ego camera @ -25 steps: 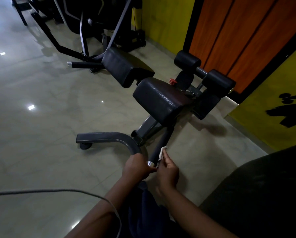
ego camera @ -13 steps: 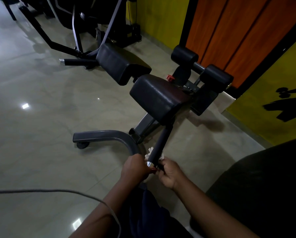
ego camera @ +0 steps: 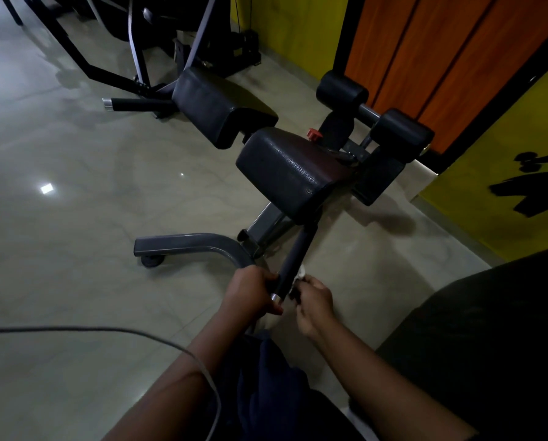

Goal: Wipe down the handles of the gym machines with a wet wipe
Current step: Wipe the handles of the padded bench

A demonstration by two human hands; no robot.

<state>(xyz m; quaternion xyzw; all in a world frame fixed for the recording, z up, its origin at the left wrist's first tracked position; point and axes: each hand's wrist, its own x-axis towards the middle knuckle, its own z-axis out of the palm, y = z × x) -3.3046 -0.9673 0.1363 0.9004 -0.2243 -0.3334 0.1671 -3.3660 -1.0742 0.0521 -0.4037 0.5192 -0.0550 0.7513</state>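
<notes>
A black foam handle (ego camera: 296,259) with a silver end cap sticks out towards me from under the near seat pad of a black bench machine (ego camera: 291,173). My left hand (ego camera: 250,294) grips the handle's near end by the cap. My right hand (ego camera: 314,300) is just right of the handle and pinches a crumpled white wet wipe (ego camera: 299,273) against its side. A second handle (ego camera: 132,104) with a silver cap points left from the far pad.
The machine's grey curved foot (ego camera: 190,245) with a small wheel lies on the glossy tiled floor to the left. Two black roller pads (ego camera: 374,113) stand behind the seat, near an orange door and yellow wall. More machines stand at the back. A thin cable crosses my left forearm.
My right hand has slid the wipe from on top of the handle's end round to its right side. My left hand has kept its grip near the cap.
</notes>
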